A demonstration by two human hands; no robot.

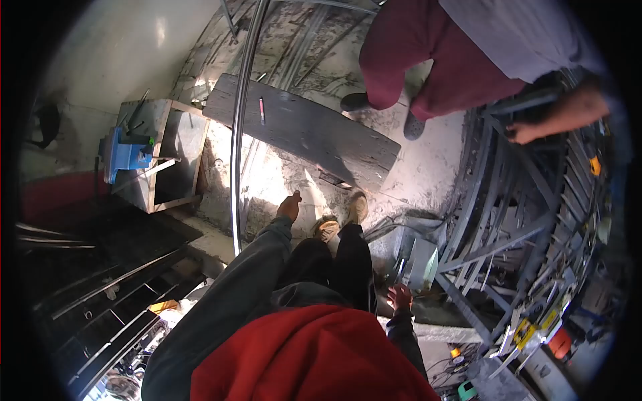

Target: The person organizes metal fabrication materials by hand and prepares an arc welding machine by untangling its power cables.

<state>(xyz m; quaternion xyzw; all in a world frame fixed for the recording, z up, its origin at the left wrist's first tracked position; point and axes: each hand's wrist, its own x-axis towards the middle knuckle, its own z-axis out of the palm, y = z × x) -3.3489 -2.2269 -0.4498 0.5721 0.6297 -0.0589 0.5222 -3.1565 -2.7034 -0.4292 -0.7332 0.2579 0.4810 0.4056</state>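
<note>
My left hand [289, 207] hangs in front of my left leg, above the pale, dusty floor. It is open, with a finger sticking out, and I see nothing held in it. Lower on the right, my right hand [400, 297] is beside my right leg, open with its fingers apart and nothing visible in it. The edge of a dark ledge [438, 309] lies close to that hand. Ahead of my shoes a long dark board [321, 134] lies at a slant, and a thin red stick-like object [262, 110] rests on it. A shiny metal tube [239, 147] runs lengthwise left of my left hand.
A box-like stand [162, 150] with a blue vise [130, 155] is at the left. Another person [428, 60] is at the upper right, an arm over a rack of metal bars [495, 247]. Dark shelving with metal lengths [114, 287] fills the lower left.
</note>
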